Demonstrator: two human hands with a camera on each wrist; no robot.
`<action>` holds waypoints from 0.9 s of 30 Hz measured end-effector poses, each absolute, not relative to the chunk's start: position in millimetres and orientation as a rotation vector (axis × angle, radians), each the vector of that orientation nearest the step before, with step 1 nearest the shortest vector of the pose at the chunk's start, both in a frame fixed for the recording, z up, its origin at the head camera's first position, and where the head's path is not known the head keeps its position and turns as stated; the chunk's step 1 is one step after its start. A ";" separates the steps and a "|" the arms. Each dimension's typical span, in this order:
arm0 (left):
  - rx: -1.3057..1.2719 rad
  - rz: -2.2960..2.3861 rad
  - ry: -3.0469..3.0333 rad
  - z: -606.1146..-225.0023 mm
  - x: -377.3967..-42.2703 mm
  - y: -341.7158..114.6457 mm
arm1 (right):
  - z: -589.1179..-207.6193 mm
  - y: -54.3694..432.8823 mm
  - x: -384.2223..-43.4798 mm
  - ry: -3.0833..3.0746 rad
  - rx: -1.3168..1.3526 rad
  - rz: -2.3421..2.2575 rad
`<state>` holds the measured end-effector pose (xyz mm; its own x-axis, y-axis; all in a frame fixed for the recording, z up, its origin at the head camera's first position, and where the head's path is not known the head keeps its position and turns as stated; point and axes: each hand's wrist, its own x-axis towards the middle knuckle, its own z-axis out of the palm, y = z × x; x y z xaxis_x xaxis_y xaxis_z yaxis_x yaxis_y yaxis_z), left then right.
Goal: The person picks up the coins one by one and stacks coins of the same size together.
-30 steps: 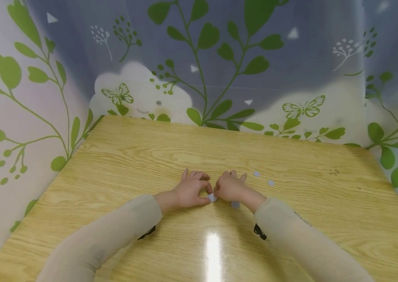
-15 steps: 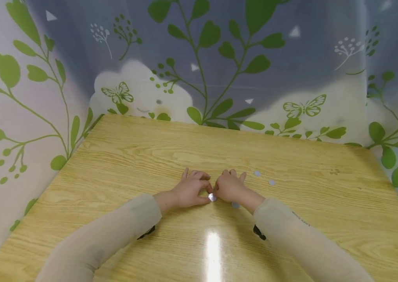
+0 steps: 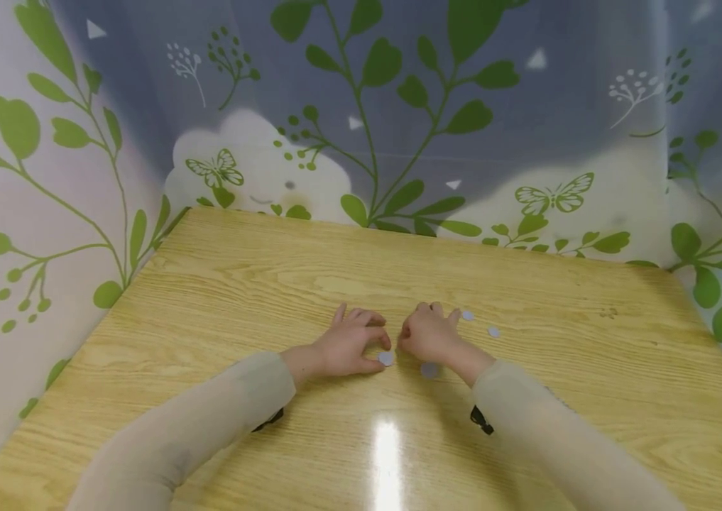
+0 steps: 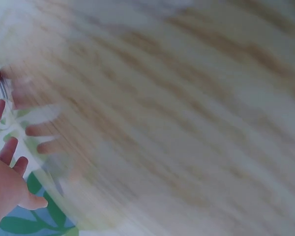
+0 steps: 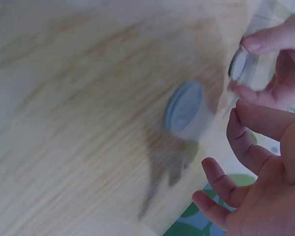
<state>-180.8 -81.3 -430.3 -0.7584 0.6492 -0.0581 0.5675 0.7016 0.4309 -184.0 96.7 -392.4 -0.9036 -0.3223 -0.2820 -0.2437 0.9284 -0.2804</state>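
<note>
My left hand [image 3: 353, 345] rests at the table's middle and holds a silvery coin [image 3: 386, 358] by its edges between thumb and index finger. The right wrist view shows this grip on the coin [image 5: 239, 65] from the other side. Just to the right, my right hand [image 3: 429, 335] hovers with bent fingers; thumb and index tips come together, with no coin showing between them. Below its wrist lies another coin [image 3: 429, 370], which looks like a small stack [image 5: 184, 105] in the right wrist view. In the left wrist view only part of the left hand [image 4: 7, 189] shows.
Two more coins, a farther coin [image 3: 468, 315] and a nearer coin [image 3: 493, 331], lie flat beyond the right hand. The wood-grain table [image 3: 258, 270] meets a leaf-patterned backdrop [image 3: 309, 64] at the back and sides. A lamp's reflection shines near the front.
My right hand has drawn away to the right from the coin at my left fingertips, widening the gap between the hands. The left hand stays in place.
</note>
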 end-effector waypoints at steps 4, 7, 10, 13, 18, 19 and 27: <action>1.001 0.580 2.692 -431.0 -181.4 -79.3 | -389.7 106.4 -184.5 2.769 -0.399 -0.371; 0.999 0.601 2.688 -431.2 -181.2 -79.5 | -387.3 113.0 -184.2 2.779 -0.393 -0.379; 0.988 0.631 2.679 -430.9 -180.8 -80.4 | -385.3 120.1 -183.9 2.788 -0.381 -0.389; 0.983 0.643 2.672 -430.7 -180.5 -81.6 | -383.4 128.0 -183.7 2.794 -0.370 -0.396; 0.974 0.643 2.671 -431.2 -180.3 -82.9 | -381.7 141.6 -184.8 2.796 -0.331 -0.429; 0.970 0.644 2.672 -431.2 -180.3 -83.0 | -381.5 144.5 -185.2 2.796 -0.320 -0.439; 0.965 0.631 2.677 -430.7 -179.5 -82.5 | -375.6 174.6 -189.1 2.832 -0.210 -0.498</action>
<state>-179.5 -82.5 -430.7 -0.7581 0.6489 -0.0648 0.5515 0.6911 0.4672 -189.1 174.6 -375.6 -0.9562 -0.1851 -0.2266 -0.0966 0.9308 -0.3526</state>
